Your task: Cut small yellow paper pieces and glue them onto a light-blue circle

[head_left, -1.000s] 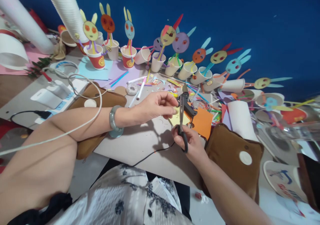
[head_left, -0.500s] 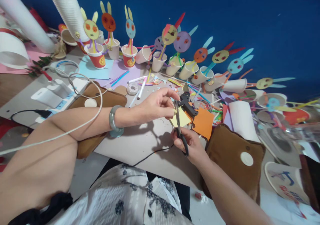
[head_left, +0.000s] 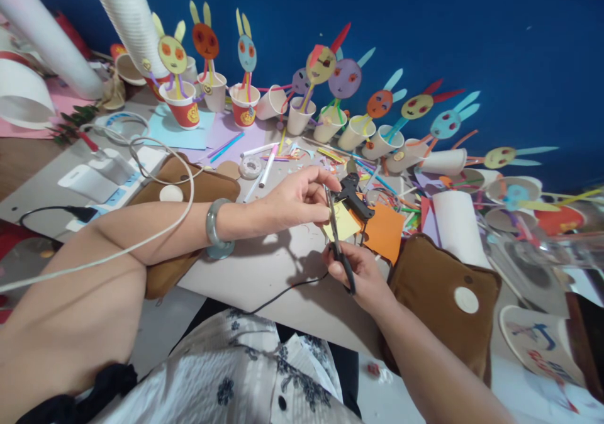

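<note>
In my right hand point(head_left: 356, 273) is a pair of black-handled scissors point(head_left: 336, 238), its blades pointing up and away from me. My left hand point(head_left: 306, 197) is closed in a pinch beside the blade tips. Whatever small piece its fingertips hold is too small to make out. Just past the blades lies a yellow sheet of paper point(head_left: 346, 224) with faint drawn marks, partly covered by the scissors. A black glue gun point(head_left: 353, 196) rests behind it, and an orange sheet point(head_left: 384, 230) lies to the right.
Paper cups with rabbit-faced figures point(head_left: 246, 54) line the blue wall. Paper scraps, markers point(head_left: 268, 166) and a tape roll point(head_left: 250, 167) litter the middle. A brown pouch point(head_left: 438, 292) lies at right. White cable point(head_left: 191, 188) loops over my left arm, near a power strip point(head_left: 117, 200).
The scissors have shifted very slightly left, and their blades look a little different in angle. My left fingertips have barely moved; a yellow bit seen at them earlier no longer shows clearly.
</note>
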The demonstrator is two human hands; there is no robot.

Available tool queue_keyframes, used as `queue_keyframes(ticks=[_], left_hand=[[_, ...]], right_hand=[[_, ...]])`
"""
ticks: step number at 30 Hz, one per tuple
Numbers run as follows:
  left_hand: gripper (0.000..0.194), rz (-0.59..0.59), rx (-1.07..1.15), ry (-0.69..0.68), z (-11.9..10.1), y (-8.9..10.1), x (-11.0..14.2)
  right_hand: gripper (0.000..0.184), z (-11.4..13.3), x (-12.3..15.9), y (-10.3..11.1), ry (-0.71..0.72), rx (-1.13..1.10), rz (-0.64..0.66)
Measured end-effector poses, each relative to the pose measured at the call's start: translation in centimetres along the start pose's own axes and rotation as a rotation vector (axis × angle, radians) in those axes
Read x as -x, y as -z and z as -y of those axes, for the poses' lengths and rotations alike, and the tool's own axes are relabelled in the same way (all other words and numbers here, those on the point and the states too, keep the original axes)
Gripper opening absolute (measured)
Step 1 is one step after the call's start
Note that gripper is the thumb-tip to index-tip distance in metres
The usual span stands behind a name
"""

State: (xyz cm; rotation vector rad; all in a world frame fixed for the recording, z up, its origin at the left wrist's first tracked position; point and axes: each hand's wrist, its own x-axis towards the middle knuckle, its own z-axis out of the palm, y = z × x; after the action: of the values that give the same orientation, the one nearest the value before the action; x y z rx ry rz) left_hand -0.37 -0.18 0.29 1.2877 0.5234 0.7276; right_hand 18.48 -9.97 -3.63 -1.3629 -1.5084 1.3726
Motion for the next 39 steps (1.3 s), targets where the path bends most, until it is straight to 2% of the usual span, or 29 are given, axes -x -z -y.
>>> queue_keyframes(ticks=[12,39], left_hand=[[0.036,0.022,0.019,-0.033,0.52,0.10,-0.16],[0.035,0.031,0.001,-0.038,0.43,0.12,-0.10]], right_hand=[[0.059,0.04,0.10,0.04,-0.026,0.007,-0.011],[0.056,0.02,0.03,0.02,-0.020,-0.012,-0.015]])
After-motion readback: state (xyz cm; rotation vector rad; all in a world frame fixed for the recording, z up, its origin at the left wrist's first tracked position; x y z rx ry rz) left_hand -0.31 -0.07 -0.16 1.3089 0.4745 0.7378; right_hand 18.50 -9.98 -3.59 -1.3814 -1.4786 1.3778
